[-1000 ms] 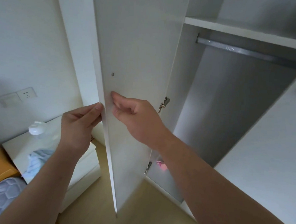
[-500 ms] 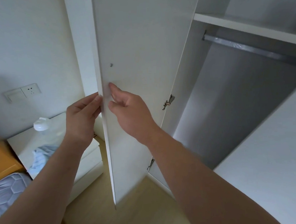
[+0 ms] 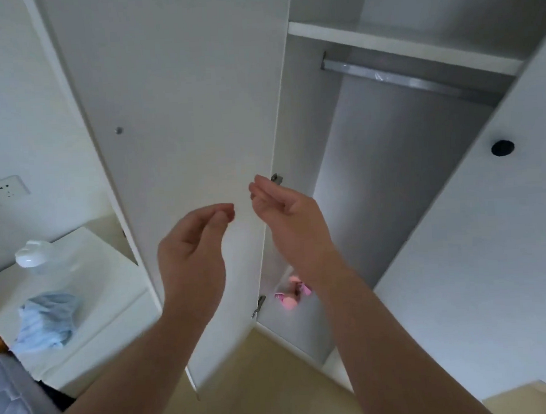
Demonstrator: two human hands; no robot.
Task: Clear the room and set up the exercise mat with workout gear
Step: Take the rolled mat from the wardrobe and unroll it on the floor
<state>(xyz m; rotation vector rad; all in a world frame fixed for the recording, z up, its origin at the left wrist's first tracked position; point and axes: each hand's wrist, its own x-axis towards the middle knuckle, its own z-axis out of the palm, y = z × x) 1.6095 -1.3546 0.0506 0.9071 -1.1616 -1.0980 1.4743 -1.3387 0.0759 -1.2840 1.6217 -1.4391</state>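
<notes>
A tall white wardrobe stands in front of me with its left door (image 3: 177,123) swung wide open. My left hand (image 3: 191,247) and my right hand (image 3: 285,212) hang in the air in front of the door's inner face, fingers loosely curled, holding nothing and touching nothing. Low inside the wardrobe lies a small pink object (image 3: 291,293), partly hidden behind my right forearm; I cannot tell what it is. No mat is in view.
The wardrobe has a shelf (image 3: 399,47) and a metal hanging rail (image 3: 411,78) up top. Its right door (image 3: 490,225) with a black knob (image 3: 502,148) stands open at right. A white nightstand (image 3: 89,314) at left bears a white-capped bottle (image 3: 36,256) and a blue cloth (image 3: 45,323). A bed corner (image 3: 8,399) shows bottom left.
Both hands have let go of the left door's edge and drawn back. The door has swung further open to the left, and the view has shifted so the pink object shows.
</notes>
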